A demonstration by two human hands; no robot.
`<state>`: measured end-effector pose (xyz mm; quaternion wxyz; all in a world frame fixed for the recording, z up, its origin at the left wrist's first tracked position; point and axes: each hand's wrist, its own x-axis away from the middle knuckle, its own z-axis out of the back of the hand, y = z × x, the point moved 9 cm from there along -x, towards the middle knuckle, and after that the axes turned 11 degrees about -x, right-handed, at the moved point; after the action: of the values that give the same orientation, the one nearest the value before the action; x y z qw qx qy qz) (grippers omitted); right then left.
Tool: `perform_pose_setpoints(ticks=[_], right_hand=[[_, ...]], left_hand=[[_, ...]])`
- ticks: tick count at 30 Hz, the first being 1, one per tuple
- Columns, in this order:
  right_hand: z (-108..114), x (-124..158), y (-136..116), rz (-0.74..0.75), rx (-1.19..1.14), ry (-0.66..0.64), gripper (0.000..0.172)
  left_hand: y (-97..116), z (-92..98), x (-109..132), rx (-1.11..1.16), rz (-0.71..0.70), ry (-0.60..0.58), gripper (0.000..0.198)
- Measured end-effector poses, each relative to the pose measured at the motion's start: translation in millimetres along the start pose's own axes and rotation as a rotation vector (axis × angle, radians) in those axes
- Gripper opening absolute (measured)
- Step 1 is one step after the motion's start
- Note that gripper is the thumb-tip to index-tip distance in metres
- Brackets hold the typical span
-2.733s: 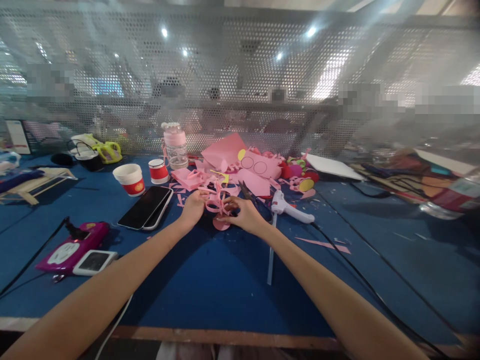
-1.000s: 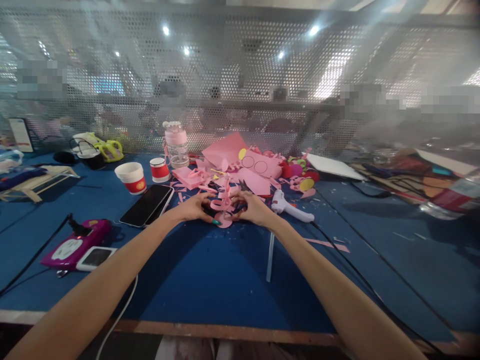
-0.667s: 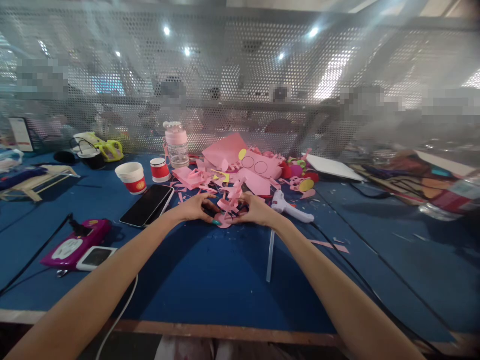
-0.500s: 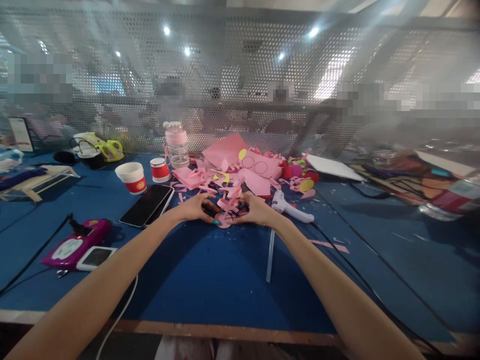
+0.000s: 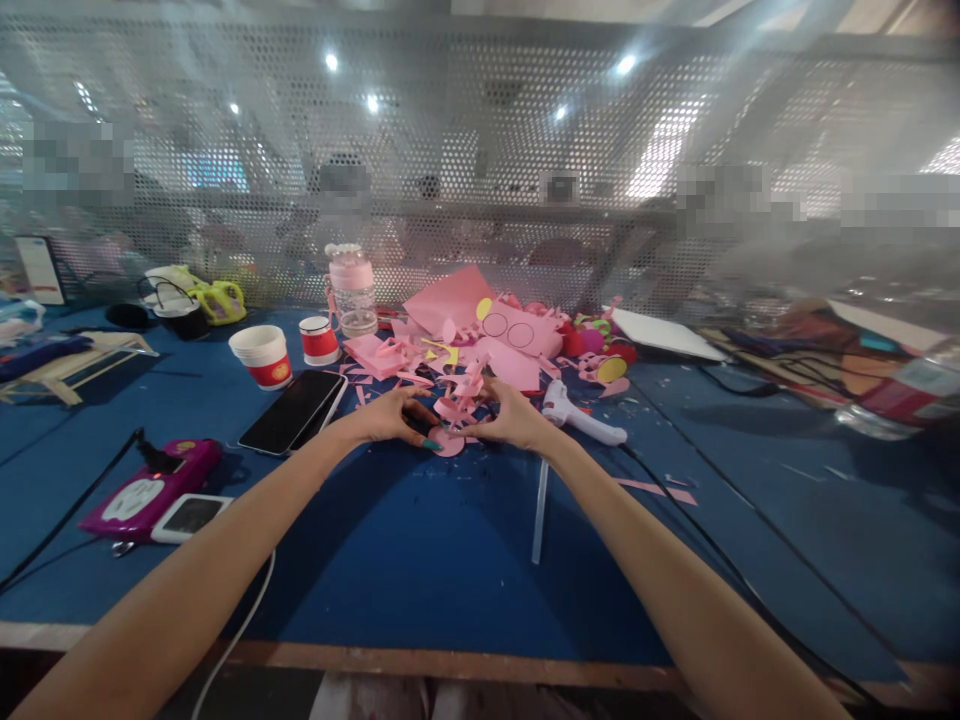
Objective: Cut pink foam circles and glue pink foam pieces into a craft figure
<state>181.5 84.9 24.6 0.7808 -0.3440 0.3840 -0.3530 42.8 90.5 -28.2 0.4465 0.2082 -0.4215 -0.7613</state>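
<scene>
Between my two hands a pink paper circle [image 5: 448,443] lies near the front of a heap of pink paper. My left hand [image 5: 397,416] is curled at its left edge, with the green-nailed thumb touching the circle. My right hand [image 5: 516,418] comes in from the other side, thumb and fingers bent around a curled pink paper strip [image 5: 454,410] standing just over the circle. Whether the strip is joined to the circle cannot be made out. Right of my right hand lies a white glue gun [image 5: 589,420], its clear glue stick [image 5: 540,515] pointing toward me.
Pink paper sheets [image 5: 517,335] and scraps are piled behind my hands. To the left are a phone [image 5: 289,412], paper cups [image 5: 260,358], a bottle [image 5: 351,290] and a purple power strip [image 5: 154,485]. The glue gun's black cord [image 5: 705,540] runs along the right. A perforated metal screen [image 5: 480,130] closes the back.
The curled paper strip has lifted slightly between my hands, and more of the pink circle shows. Both hands stay in nearly the same place.
</scene>
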Motion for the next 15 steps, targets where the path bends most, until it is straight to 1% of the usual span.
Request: perform_pose_setpoints(ticks=[2,3,6,8,11,13,15], right_hand=[[-0.5,-0.8,1.1,-0.028,-0.047,0.024,0.064],[-2.4,-1.1,1.9,-0.041,-0.084,0.022,0.062],[-8.2,-2.6,1.2,-0.043,-0.226,0.029,0.047],[-6.7,-3.7,-0.8,-0.019,-0.326,0.086,0.041],[4.2,-3.5,-2.7,0.022,-0.478,0.241,0.042],[11.9,-2.0,-4.7,0.047,-0.511,0.33,0.042],[16.7,-0.7,-9.0,0.074,-0.487,0.373,0.041]], left_hand=[[-2.9,0.5,-0.6,0.009,0.01,0.01,0.083],[-4.7,0.3,-1.0,0.023,0.016,0.009,0.082],[-8.5,-1.5,-2.0,0.129,0.031,-0.012,0.081],[-6.5,0.9,-1.8,0.23,0.024,0.021,0.081],[1.7,3.5,1.5,0.41,0.034,0.104,0.077],[6.0,-6.8,4.5,0.557,0.106,0.075,0.069],[9.0,-20.4,7.3,0.651,0.187,0.03,0.056]])
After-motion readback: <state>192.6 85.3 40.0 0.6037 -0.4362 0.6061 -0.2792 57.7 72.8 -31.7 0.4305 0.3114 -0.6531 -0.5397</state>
